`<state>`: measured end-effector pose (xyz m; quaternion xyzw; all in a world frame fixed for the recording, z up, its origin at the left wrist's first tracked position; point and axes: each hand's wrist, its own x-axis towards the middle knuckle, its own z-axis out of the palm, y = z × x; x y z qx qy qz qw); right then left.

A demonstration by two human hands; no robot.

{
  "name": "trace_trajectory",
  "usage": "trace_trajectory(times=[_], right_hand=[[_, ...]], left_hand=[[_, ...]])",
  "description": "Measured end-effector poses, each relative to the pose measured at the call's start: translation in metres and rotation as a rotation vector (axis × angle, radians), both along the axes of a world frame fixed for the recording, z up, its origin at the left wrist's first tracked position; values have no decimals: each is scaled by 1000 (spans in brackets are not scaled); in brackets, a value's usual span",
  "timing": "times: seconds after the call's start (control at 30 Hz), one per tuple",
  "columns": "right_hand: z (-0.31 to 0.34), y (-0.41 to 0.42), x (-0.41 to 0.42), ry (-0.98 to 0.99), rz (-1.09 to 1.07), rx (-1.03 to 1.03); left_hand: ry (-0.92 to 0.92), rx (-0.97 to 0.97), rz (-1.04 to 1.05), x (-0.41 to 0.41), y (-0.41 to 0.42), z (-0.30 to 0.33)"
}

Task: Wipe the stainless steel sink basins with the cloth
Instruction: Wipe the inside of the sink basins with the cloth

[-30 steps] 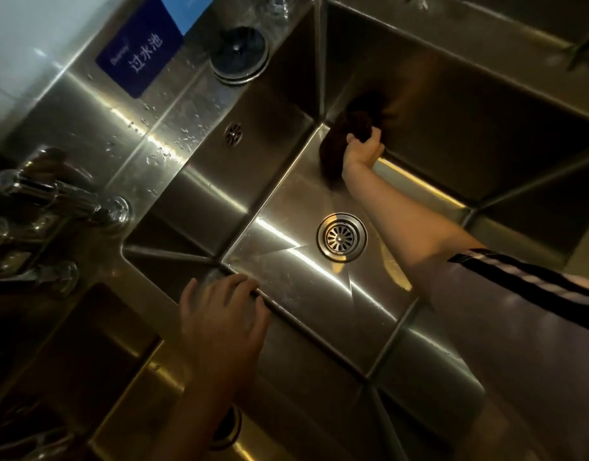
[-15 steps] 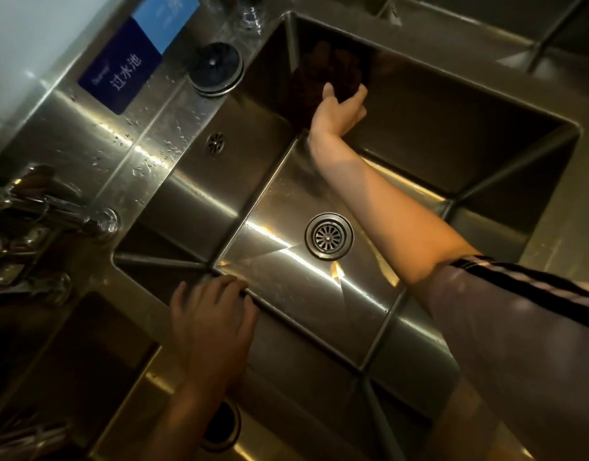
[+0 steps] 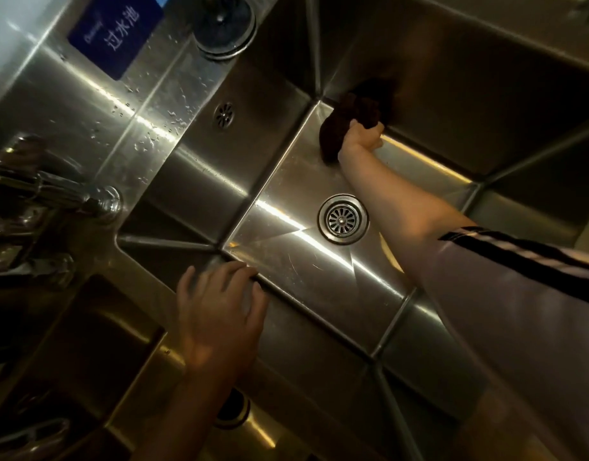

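Note:
A dark brown cloth [image 3: 348, 119] lies bunched in the far corner of the stainless steel sink basin [image 3: 193, 181], where the floor meets the far wall. My right hand [image 3: 362, 138] grips the cloth from below and presses it into that corner. My left hand [image 3: 220, 304] rests flat, fingers spread, on the divider rim between this basin and the second basin [image 3: 97, 347] at lower left. A round drain strainer [image 3: 343, 219] sits in the middle of the basin floor.
A faucet with chrome handles [image 3: 53, 194] stands at the left edge. A round black plug [image 3: 225, 23] and a blue sign [image 3: 117, 31] sit on the wet back ledge. An overflow grille [image 3: 224, 115] is on the left basin wall. Another drain [image 3: 231, 410] shows in the second basin.
My right hand has come down from the far wall to the far floor corner, and now grips the cloth instead of pressing it flat. My left hand stays on the rim.

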<state>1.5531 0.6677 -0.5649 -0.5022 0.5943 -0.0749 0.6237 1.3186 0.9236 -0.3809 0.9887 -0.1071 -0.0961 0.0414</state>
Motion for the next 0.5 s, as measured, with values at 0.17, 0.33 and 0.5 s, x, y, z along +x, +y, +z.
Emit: trace_trajectory(times=[0.17, 0.33, 0.5], right_hand=[[75, 3, -16, -169, -91, -35], [130, -5, -27, -362, -267, -60], [157, 0, -33, -443, -315, 5]], left_hand=[[-33, -29, -7, 0, 0, 2], [-57, -15, -14, -2, -5, 4], [-68, -21, -32, -3, -5, 5]])
